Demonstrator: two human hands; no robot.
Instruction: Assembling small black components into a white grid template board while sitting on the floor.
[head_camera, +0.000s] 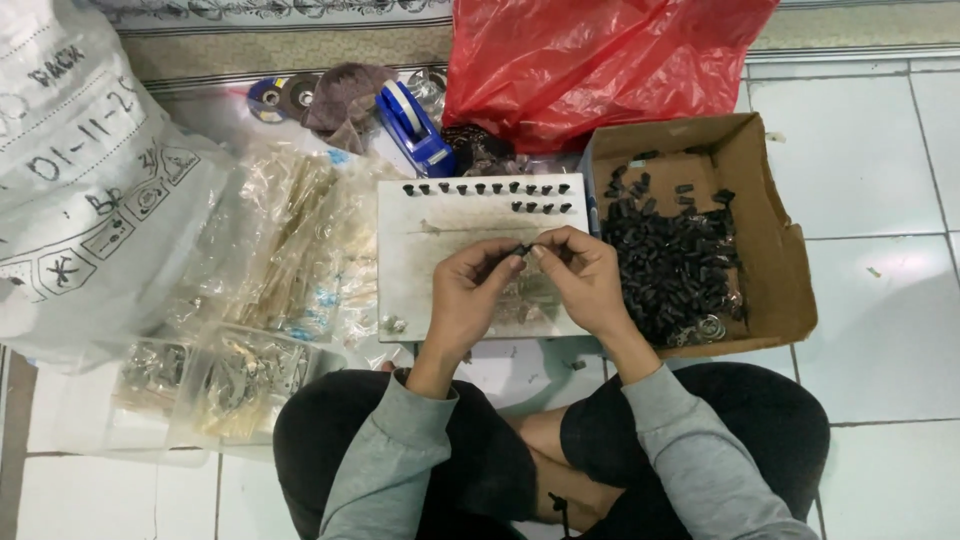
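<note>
I see a small black plastic piece (523, 248) pinched between both hands above the middle of a worn white rectangular board (440, 290). It is tiny, but its long axis looks to run roughly left to right, from one set of fingertips to the other. My left hand (470, 290) has its fingers (505, 262) closed on the piece's left end; my right hand (588, 275) has its fingers (545, 250) closed on the right end.

The board lies flat on the white tiled floor (880, 200), its face scuffed and stained. Along its far edge stands a row of small black pegs (485, 188), with a shorter second row just below on the right.

Just right of the board sits an open brown cardboard box (770, 250), flaps spread, holding a heap of small black plastic parts (670, 265). Behind it lies a crumpled red plastic bag (590, 60), glossy and creased. Left of that rests a blue tape dispenser (412, 125), and further left two round grinding discs (282, 97).

Left of the board is a pile of clear plastic packets (280, 250) with pale contents, and nearer me a clear plastic tray (210, 380) of metal bits. A large white woven sack (80, 180) with dark handwriting and printed symbols fills the left side.
</note>
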